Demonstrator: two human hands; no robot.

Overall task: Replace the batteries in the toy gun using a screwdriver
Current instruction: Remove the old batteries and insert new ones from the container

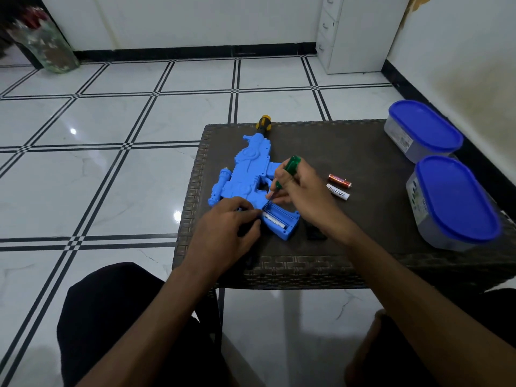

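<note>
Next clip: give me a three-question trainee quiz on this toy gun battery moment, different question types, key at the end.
1. True or false: the battery bay in the toy gun is open.
2. Which hand holds the green screwdriver? A) left hand B) right hand C) neither
3. How many loose batteries lie on the table, right of the gun?

Key: 1 true, one battery shows inside. 2 B. 3 two: a copper battery and a white battery.
</note>
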